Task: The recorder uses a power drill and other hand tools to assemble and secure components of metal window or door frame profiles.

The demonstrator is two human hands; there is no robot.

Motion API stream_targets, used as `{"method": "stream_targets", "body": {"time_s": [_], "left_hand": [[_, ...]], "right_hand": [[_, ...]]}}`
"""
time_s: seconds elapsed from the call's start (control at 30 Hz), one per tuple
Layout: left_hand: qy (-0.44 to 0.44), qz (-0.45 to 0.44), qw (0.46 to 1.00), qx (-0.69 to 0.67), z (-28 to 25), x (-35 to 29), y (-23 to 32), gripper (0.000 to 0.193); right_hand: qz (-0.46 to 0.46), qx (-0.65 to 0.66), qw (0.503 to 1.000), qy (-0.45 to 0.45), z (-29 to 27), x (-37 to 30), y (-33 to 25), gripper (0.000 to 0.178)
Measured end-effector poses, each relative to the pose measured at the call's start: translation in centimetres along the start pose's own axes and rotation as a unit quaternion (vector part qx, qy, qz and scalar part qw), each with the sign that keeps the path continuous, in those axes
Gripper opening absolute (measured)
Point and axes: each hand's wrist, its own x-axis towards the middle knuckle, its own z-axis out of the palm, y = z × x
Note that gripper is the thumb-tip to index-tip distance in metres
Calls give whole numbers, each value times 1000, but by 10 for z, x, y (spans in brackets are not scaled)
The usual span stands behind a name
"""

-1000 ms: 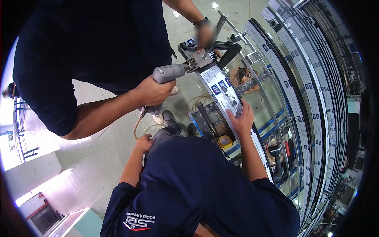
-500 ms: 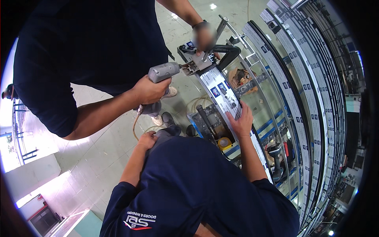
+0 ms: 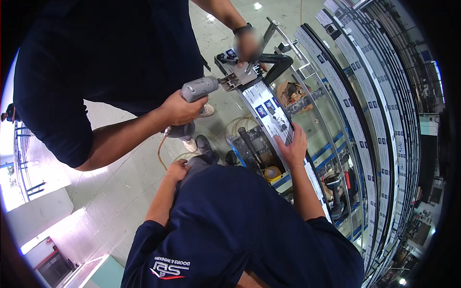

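My right hand (image 3: 294,144) lies across a long dark profile covered in white printed film (image 3: 265,106). Its thumb is on the near left edge and its fingers on the far right edge. My left hand (image 3: 177,170) rests against my grey trousers, fingers curled in, with nothing visible in it. At the profile's far end sits a metal jig (image 3: 238,78). A co-worker's hand (image 3: 185,109) holds a grey air drill (image 3: 199,88), its tip at that jig. The co-worker's other hand (image 3: 248,45), partly blurred, is by the jig's lever.
Beneath the profile, a blue-edged stand (image 3: 240,150) carries a hammer-like tool (image 3: 249,145) and a yellow tape roll (image 3: 272,174). A cordless drill (image 3: 334,194) lies right of my forearm. Long wrapped profiles (image 3: 353,96) fill the right. An air hose (image 3: 162,151) hangs from the air drill.
Both my hands and the air drill stay almost where they were. The co-worker's body and my trouser leg have shifted very slightly.
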Motion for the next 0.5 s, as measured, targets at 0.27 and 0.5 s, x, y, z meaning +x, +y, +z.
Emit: {"method": "stream_targets", "body": {"time_s": [0.27, 0.5], "left_hand": [[-7, -8, 1000, -9, 1, -7, 13, 57], [4, -14, 1000, -9, 0, -7, -3, 58]], "right_hand": [[3, -6, 1000, 2, 0, -3, 2, 90], [-8, -8, 1000, 13, 0, -1, 1, 90]]}}
